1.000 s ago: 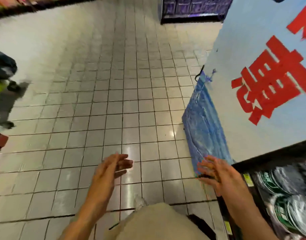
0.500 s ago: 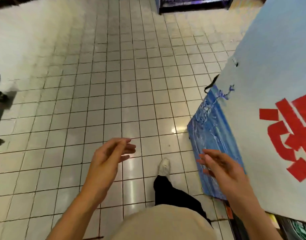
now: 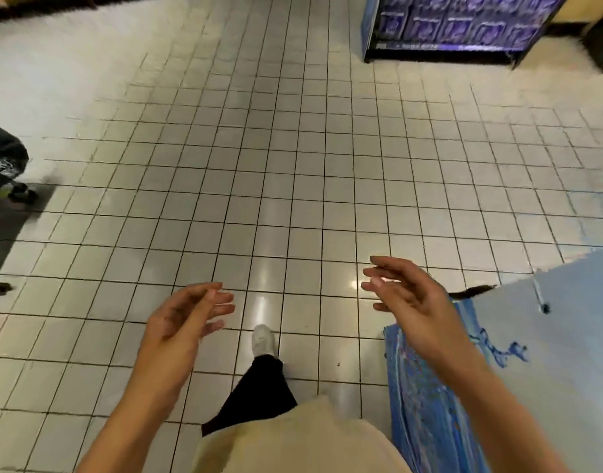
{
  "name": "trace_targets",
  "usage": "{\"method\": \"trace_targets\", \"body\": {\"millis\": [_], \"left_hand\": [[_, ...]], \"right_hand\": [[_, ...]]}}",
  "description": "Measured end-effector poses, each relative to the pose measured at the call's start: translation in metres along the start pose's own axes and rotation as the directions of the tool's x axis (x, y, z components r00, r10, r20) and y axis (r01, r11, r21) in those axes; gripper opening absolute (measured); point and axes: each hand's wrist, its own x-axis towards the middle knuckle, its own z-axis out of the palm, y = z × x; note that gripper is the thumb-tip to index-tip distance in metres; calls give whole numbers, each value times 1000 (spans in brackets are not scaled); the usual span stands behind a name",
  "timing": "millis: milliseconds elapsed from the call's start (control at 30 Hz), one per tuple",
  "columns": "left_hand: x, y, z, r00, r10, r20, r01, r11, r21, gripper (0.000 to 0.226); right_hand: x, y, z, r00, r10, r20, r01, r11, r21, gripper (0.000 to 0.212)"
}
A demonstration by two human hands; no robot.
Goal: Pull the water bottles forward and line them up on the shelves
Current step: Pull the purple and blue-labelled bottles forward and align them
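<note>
The left hand [image 3: 182, 315] and right hand [image 3: 407, 295] are held apart above the tiled floor [image 3: 293, 165], fingers loosely spread, nothing gripped. A white shoe [image 3: 263, 339] is seen between them. A blue panel [image 3: 426, 404] is seen at the right, a dark shelf unit [image 3: 457, 25] at the top.

Bright overhead light is washing the tiled floor [image 3: 293, 165] evenly, and glare spots are shining on the glossy tiles just beyond my right hand [image 3: 409, 295]. The far left of the floor is blowing out to white. Grout lines are bowing toward the edges, and the frame's corners are smearing with blur.
</note>
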Motion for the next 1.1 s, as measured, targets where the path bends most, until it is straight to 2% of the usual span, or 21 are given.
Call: {"method": "trace_targets", "body": {"millis": [100,200,367,567,733,800,867,967,1100], "left_hand": [[66,9,15,1000,0,20,0,1000,-6,27],[145,25,32,998,-8,63,9,1000,-9,24],[280,83,74,976,5,217,-15,999,46,27],[412,156,161,884,57,465,-120,987,108,22],[501,183,256,819,35,573,-134,982,131,25],[535,188,300,814,22,580,-127,982,141,25],[564,195,340,811,19,585,-122,983,138,25],[613,207,397,840,8,542,-97,986,136,27],[674,231,452,880,-1,476,-64,991,121,29]], "right_hand": [[67,-10,-1,1000,0,-10,0,1000,-19,34],[129,-16,-3,996,26,-79,-25,1000,15,32],[210,-35,-15,951,123,-283,-90,988,128,41],[280,-45,-56,840,190,-508,-75,968,238,37],[352,-35,-108,777,228,-587,-62,955,289,33],[391,-32,-135,762,240,-601,-59,951,304,32],[434,-35,-164,772,230,-593,-59,954,293,30],[508,-43,-221,800,229,-555,-109,965,240,30],[610,-74,-291,875,128,-467,-91,991,102,24]]}}
